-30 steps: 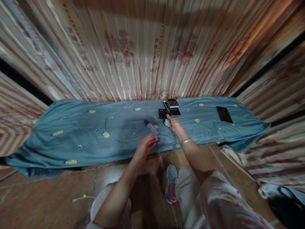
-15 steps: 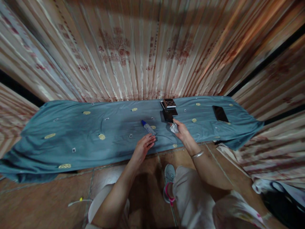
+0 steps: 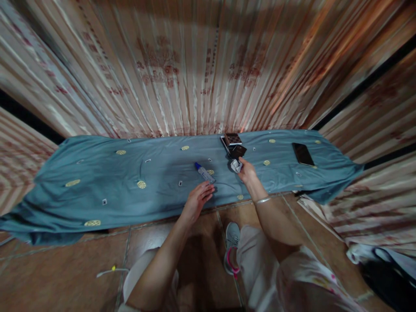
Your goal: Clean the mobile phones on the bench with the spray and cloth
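Now the right hand pinches a white cloth just beside the dark wallet; the left hand, fingers loose and released, rests near the blue-capped bottle.

Beyond the grip hangs a wall of pleated, cream-and-rust patterned curtain, a long surface draped in teal cloth spans beneath it, and brown tiled floor lies nearer, all in dim warm light.
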`<state>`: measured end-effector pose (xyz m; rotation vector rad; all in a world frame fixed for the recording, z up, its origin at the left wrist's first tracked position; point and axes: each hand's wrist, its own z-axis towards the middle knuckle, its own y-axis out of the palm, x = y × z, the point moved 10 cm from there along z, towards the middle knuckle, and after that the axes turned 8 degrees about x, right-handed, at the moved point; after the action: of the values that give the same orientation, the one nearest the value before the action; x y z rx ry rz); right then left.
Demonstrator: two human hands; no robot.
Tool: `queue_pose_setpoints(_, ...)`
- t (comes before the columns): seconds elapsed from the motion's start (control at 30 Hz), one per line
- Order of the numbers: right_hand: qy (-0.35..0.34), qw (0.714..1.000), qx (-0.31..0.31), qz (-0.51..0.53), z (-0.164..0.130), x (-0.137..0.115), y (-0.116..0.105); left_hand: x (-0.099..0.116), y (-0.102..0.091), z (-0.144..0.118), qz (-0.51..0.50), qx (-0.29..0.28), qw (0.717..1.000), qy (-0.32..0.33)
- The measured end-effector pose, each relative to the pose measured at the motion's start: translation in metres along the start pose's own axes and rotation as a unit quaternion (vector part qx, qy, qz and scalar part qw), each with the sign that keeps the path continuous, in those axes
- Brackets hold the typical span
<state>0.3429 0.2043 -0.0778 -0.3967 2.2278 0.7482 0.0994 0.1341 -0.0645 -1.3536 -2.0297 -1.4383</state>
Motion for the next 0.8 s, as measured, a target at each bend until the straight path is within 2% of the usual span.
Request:
queue_pose_setpoints(0.3, -0.01, 0.998, -0.027, -0.055, 0.009, 0.003, 0.017, 0.0, 0.0, -0.001, 0.0, 0.003, 1.0, -0.002)
queue_pose_setpoints(0.63, -0.039, 0.996, -0.014, -0.081, 0.011, -0.008, 0.016, 0.0, 0.0, -0.003, -0.003, 0.014, 1.0, -0.003)
queue_pose_setpoints(0.8, -0.057, 0.991, -0.04, -0.112, 0.01, -0.015, 0.015, -0.001, -0.001, -0.002, -0.001, 0.018, 1.0, -0.002)
